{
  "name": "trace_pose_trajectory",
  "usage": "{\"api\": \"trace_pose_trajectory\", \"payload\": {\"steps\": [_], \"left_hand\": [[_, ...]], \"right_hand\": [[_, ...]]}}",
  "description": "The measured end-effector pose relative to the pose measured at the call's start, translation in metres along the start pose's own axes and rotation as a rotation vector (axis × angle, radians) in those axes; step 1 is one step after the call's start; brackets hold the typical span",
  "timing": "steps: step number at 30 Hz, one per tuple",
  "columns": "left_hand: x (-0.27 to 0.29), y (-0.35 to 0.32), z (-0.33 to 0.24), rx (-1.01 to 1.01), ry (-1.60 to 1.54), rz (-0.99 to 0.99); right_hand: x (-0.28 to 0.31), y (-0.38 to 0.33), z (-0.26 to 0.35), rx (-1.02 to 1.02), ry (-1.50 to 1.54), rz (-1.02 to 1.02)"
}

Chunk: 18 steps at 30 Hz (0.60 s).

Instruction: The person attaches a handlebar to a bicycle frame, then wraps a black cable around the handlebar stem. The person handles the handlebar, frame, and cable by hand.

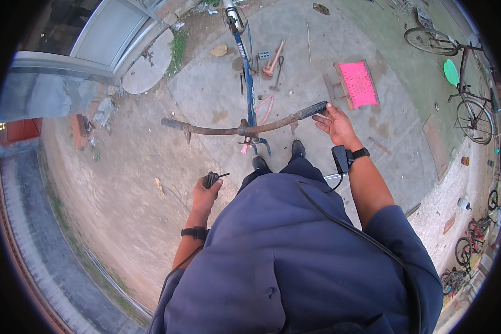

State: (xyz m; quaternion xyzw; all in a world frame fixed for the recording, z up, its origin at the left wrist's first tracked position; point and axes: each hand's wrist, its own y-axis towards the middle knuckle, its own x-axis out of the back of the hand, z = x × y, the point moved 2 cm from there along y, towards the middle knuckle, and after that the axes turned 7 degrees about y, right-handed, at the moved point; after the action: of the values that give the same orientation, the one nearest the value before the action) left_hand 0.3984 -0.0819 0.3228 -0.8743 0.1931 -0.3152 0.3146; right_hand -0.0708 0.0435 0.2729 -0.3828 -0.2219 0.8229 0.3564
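Note:
A blue bicycle frame stands in front of me with a rusty handlebar across it. My right hand is at the handlebar's right end, fingers spread and touching the black rubber grip. My left hand hangs lower, to the left of my legs, closed around a small black tool with a thin pin sticking out. The handlebar's left end is bare. My black shoes stand just behind the frame.
A pink stool stands right of the frame. A hammer and other tools lie on the concrete beyond. Other bicycles stand at the right. A round concrete slab and a grey door lie at the upper left.

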Motion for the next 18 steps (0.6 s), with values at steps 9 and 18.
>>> {"api": "trace_pose_trajectory", "payload": {"steps": [9,18], "left_hand": [[0.0046,-0.0042,0.0059,-0.026,-0.004,-0.038],[0.0059,-0.0073,0.0070,-0.018,0.015,-0.045]], "right_hand": [[0.0012,0.0027,-0.0054,0.006,0.018,-0.024],[0.0036,0.0075,-0.0079,-0.009,0.031,0.002]]}}
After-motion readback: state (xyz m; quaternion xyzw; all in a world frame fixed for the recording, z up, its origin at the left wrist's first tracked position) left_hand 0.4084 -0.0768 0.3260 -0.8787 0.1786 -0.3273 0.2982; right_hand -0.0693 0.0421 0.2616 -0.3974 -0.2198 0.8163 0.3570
